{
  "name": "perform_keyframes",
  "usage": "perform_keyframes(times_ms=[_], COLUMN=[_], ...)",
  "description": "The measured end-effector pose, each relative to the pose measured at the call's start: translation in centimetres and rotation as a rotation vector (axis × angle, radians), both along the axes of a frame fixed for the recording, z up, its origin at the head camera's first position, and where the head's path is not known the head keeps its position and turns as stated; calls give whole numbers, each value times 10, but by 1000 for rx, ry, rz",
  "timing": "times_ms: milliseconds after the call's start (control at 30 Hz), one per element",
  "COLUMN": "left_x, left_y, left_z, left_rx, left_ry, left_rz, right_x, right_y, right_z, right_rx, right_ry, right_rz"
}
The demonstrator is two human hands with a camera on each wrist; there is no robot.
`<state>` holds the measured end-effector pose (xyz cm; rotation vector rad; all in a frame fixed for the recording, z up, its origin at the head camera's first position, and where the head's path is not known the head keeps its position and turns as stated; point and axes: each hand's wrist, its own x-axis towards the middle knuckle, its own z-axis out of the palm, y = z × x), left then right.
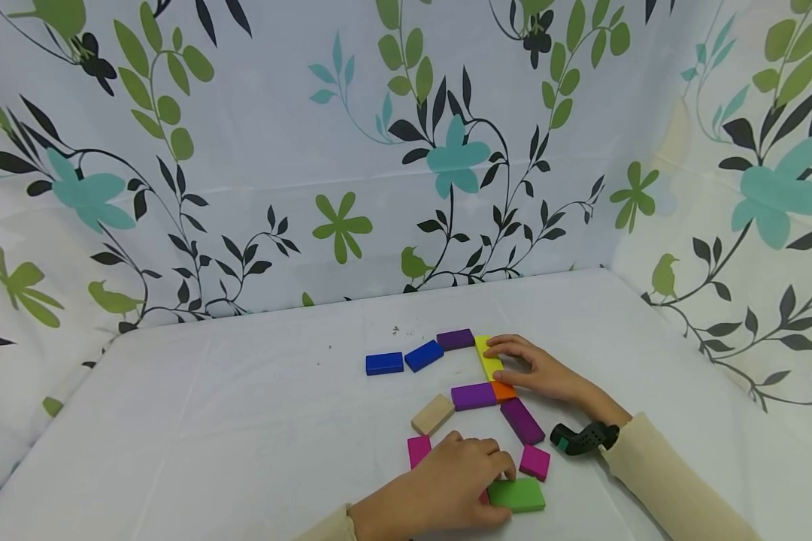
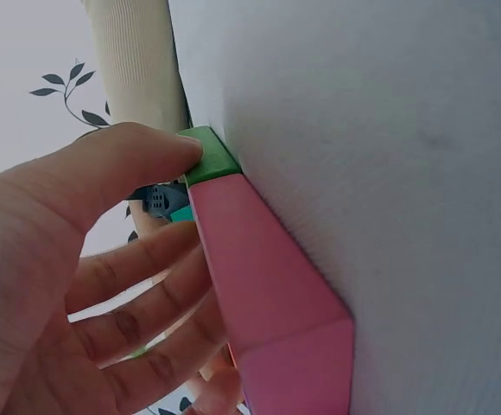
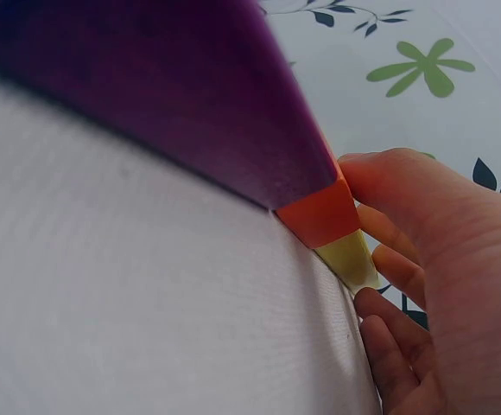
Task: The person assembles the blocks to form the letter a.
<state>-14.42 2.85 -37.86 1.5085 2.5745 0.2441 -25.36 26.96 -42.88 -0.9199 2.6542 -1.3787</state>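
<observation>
My left hand (image 1: 456,481) pinches a green block (image 1: 519,496) at the near end of a winding row of blocks. Its thumb tip presses the green end in the left wrist view, where a pink block (image 2: 263,251) adjoins it beneath the fingers. At the far right of the row, my right hand (image 1: 541,373) grips a yellow block (image 1: 487,359) between thumb and fingers. An orange block (image 1: 504,391) sits right against the yellow one, near the thumb. A purple block (image 1: 474,397) joins the orange block on its left, and a darker purple block (image 1: 522,421) slants away below it.
Two blue blocks (image 1: 384,364) and a dark purple block (image 1: 455,340) lie along the far left stretch. A bare-wood block (image 1: 433,415) and a pink block (image 1: 419,449) lie beyond the left hand. Another pink block (image 1: 534,462) is beside the green one. Patterned cloth (image 1: 338,225) rises behind the white table (image 1: 243,421).
</observation>
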Motion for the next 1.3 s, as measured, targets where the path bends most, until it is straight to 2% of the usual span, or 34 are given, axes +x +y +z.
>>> perform_keyframes(times_ms=[367, 633, 833, 1033, 1300], left_x=[0, -1, 1, 0, -1], left_y=[-1, -17, -29, -36, -41], left_z=[2, 8, 5, 3, 3], left_rx=[1, 4, -41, -45, -40], left_ry=[16, -8, 11, 21, -11], left_rz=[39, 83, 64, 49, 55], right_x=[0, -2, -1, 0, -1], right_y=[0, 0, 0, 0, 1], right_z=[-1, 0, 1, 0, 0], right_rx=[9, 15, 16, 8, 18], right_ry=[5, 0, 5, -11, -3], right_rz=[-7, -9, -15, -17, -17])
